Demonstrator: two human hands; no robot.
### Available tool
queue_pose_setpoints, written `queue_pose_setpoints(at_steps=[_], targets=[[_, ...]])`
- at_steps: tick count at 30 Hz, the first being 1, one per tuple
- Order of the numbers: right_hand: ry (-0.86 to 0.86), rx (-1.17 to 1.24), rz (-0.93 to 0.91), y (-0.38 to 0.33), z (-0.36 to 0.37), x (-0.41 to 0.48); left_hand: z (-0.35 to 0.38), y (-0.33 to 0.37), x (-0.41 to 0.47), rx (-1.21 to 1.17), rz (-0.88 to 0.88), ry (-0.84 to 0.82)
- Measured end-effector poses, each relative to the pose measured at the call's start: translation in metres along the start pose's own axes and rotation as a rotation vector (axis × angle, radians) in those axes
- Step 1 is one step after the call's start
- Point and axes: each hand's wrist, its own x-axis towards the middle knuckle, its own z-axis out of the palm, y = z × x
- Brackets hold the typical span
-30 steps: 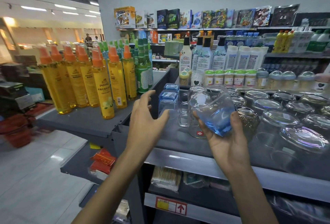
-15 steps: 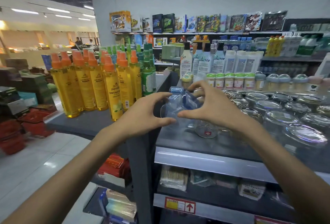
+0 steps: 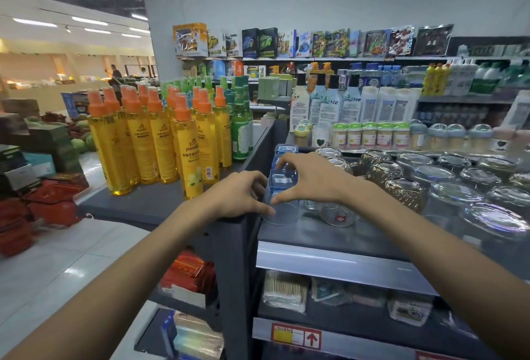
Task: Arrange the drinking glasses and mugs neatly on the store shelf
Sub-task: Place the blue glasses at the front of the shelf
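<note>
A blue-tinted drinking glass (image 3: pixel 282 205) stands upside down at the front left corner of the grey store shelf (image 3: pixel 315 233). Both hands hold it: my left hand (image 3: pixel 238 196) curls round its left side, and my right hand (image 3: pixel 309 179) grips it from above and the right. More blue glasses (image 3: pixel 285 150) stand in a row behind it. A clear glass mug (image 3: pixel 338 215) with a red label sits just to its right.
Rows of upturned clear and patterned glasses (image 3: pixel 453 190) fill the shelf to the right. Yellow spray bottles (image 3: pixel 186 153) crowd the adjoining shelf on the left. Small jars (image 3: pixel 370 136) and lotion bottles stand behind. Packets lie on the lower shelf (image 3: pixel 344 319).
My right hand has carried the blue glass from in front of me to the shelf's front left corner and turned it upside down. My left hand has closed on its side.
</note>
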Motion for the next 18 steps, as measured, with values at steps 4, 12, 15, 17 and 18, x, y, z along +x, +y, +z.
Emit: queue_pose_setpoints(at_steps=[4, 12, 15, 17, 18], targets=[[0.044, -0.02, -0.001, 0.003, 0.008, 0.001, 0.004, -0.004, 0.005, 0.03, 0.005, -0.029], [0.092, -0.02, 0.027, 0.005, 0.016, -0.016, 0.006, 0.006, -0.001, 0.028, -0.026, -0.021], [0.238, -0.063, 0.022, 0.007, 0.01, -0.039, 0.006, 0.015, -0.015, 0.002, -0.038, 0.092], [0.381, -0.084, 0.01, 0.008, 0.015, -0.062, 0.01, 0.026, -0.027, -0.011, -0.021, 0.238], [0.44, -0.082, -0.004, 0.008, 0.022, -0.073, 0.014, 0.033, -0.032, 0.011, -0.009, 0.314]])
